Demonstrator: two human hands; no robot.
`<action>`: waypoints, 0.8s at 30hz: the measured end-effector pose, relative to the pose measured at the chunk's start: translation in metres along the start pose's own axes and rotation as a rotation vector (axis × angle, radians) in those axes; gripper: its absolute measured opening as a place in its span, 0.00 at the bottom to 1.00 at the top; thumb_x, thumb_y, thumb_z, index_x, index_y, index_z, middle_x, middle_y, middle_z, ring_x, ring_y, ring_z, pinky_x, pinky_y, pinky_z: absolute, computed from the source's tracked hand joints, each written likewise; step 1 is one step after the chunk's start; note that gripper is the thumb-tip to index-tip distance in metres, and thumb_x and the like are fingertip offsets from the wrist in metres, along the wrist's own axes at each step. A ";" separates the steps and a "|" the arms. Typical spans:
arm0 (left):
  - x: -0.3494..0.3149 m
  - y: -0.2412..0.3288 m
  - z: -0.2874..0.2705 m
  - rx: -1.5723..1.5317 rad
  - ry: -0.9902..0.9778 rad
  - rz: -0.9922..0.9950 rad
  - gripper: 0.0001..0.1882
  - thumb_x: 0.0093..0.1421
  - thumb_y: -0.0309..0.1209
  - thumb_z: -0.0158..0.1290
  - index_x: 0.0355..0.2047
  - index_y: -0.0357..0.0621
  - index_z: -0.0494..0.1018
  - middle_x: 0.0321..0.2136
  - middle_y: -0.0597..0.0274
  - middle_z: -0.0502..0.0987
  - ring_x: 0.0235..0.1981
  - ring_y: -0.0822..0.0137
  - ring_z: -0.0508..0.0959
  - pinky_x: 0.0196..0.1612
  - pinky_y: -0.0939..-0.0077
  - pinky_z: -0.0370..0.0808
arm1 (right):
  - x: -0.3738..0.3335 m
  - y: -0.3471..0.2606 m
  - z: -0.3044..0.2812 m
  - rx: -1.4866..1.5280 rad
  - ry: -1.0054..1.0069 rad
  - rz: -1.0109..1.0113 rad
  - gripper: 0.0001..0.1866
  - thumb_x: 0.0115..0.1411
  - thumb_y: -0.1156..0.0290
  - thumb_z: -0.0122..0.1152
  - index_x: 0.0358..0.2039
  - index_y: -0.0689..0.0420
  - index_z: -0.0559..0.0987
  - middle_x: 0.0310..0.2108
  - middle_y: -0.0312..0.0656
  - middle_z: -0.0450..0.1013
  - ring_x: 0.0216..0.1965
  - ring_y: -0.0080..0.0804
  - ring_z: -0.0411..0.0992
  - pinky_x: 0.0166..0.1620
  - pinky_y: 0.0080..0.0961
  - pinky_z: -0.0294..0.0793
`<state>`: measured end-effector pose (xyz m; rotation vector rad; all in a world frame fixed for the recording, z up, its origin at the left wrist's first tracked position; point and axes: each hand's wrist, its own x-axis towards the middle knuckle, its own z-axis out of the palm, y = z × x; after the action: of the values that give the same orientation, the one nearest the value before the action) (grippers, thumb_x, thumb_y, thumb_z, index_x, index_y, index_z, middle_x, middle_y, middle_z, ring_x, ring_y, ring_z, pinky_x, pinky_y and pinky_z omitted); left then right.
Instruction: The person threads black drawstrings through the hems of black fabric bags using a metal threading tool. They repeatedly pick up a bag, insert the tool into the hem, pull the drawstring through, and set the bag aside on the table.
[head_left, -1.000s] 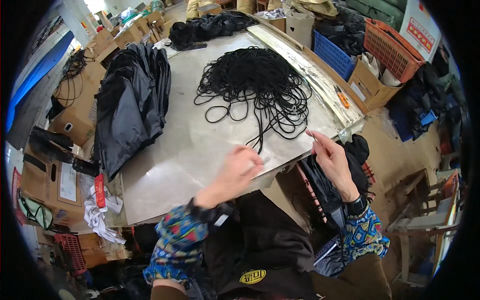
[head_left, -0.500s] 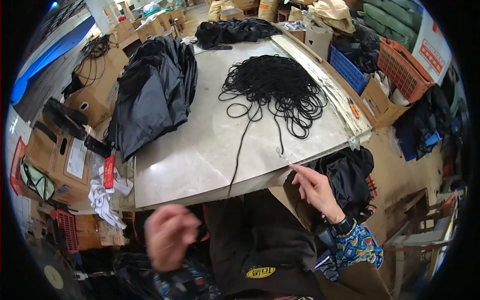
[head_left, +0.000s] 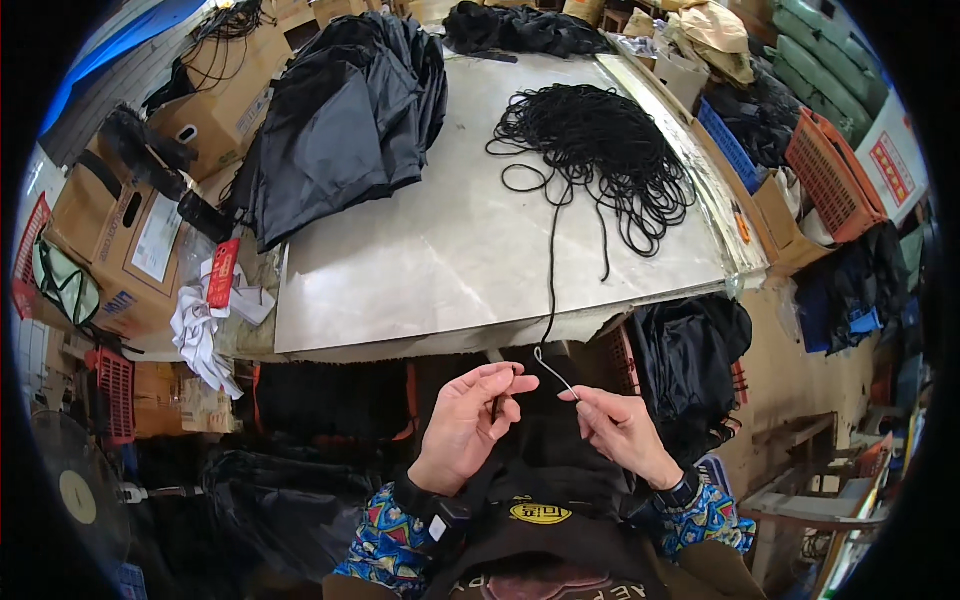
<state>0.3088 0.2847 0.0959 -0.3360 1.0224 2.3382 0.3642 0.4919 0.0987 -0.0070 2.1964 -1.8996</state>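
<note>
The left hand's [head_left: 462,422] fingers pinch a short dark bit, seemingly the cord's end. The right hand's [head_left: 628,432] fingers grip a looped wire [head_left: 557,376]. The cord [head_left: 553,270] trails from the heap [head_left: 595,135] over the surface [head_left: 400,290] edge to the loop; whether it passes through, I cannot tell. Threading seems in hand, calling for a steady loop.

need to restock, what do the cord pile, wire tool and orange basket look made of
Cord pile: probably synthetic, possibly cotton, matte black, falling in soft loops.
Wire tool in the right hand: likely metal, thin, slightly shiny grey, with a narrow loop.
Orange basket: likely moulded plastic, dull finish, with regular openings in its sides.
</note>
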 end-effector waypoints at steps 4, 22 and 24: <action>0.003 0.003 -0.002 0.108 0.006 0.160 0.10 0.61 0.27 0.52 0.41 0.35 0.74 0.32 0.57 0.79 0.20 0.80 0.71 0.16 0.89 0.62 | 0.009 -0.007 0.004 -0.088 -0.031 -0.080 0.12 0.65 0.74 0.49 0.46 0.61 0.76 0.19 0.36 0.68 0.20 0.18 0.65 0.24 0.16 0.66; 0.032 0.021 -0.004 0.221 0.085 0.189 0.09 0.61 0.25 0.53 0.39 0.32 0.76 0.24 0.65 0.73 0.18 0.83 0.65 0.14 0.89 0.59 | 0.051 -0.008 0.000 -0.275 -0.087 -0.198 0.14 0.60 0.80 0.53 0.47 0.61 0.74 0.28 0.45 0.74 0.20 0.28 0.70 0.26 0.22 0.70; 0.032 0.022 -0.003 0.198 0.092 0.176 0.09 0.61 0.25 0.53 0.40 0.32 0.75 0.24 0.65 0.73 0.18 0.82 0.66 0.14 0.89 0.59 | 0.054 -0.009 -0.002 -0.307 -0.103 -0.176 0.14 0.60 0.80 0.53 0.47 0.61 0.74 0.29 0.46 0.74 0.21 0.31 0.70 0.26 0.22 0.70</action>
<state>0.2698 0.2826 0.0927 -0.2887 1.3666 2.3668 0.3104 0.4840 0.0983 -0.3530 2.4603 -1.5808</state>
